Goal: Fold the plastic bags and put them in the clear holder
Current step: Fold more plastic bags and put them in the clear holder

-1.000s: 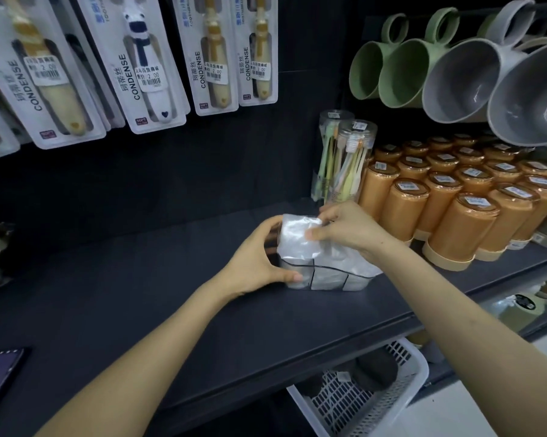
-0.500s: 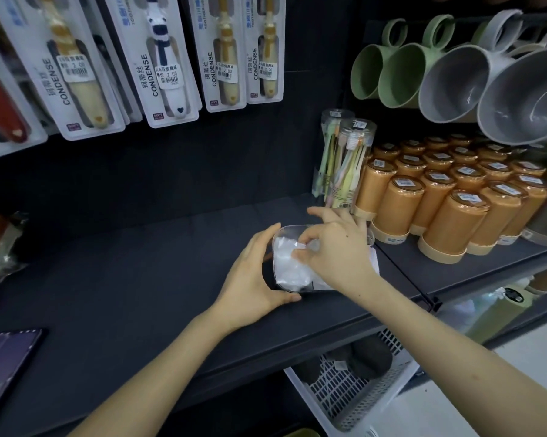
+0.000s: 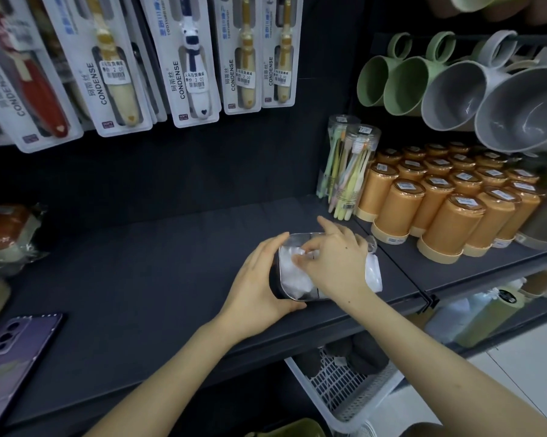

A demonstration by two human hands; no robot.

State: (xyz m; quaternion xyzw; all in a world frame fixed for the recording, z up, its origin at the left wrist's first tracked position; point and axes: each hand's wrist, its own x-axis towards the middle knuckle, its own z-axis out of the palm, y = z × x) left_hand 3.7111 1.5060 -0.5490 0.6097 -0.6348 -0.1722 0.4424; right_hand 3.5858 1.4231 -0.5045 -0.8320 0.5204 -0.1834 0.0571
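Note:
The clear holder (image 3: 300, 237) stands on the dark shelf (image 3: 146, 279) near its front edge. Folded white plastic bags (image 3: 292, 275) fill its left part, and more white plastic (image 3: 373, 272) shows at its right end. My left hand (image 3: 259, 282) grips the holder's left end, thumb at the front and fingers along the back. My right hand (image 3: 335, 263) lies over the holder's top, its fingertips pinching a bag at the opening; it hides the holder's middle.
Orange lidded cups (image 3: 451, 222) and tubes of toothbrushes (image 3: 348, 171) stand right of the holder. Packaged toothbrushes (image 3: 190, 58) hang above, mugs (image 3: 455, 93) at the upper right. A purple phone (image 3: 10, 351) lies at the left. A white basket (image 3: 344, 392) sits below.
The bag that stood above the holder's rim has been pressed down inside. My right hand sank with it onto the opening. The left hand kept its grip on the holder.

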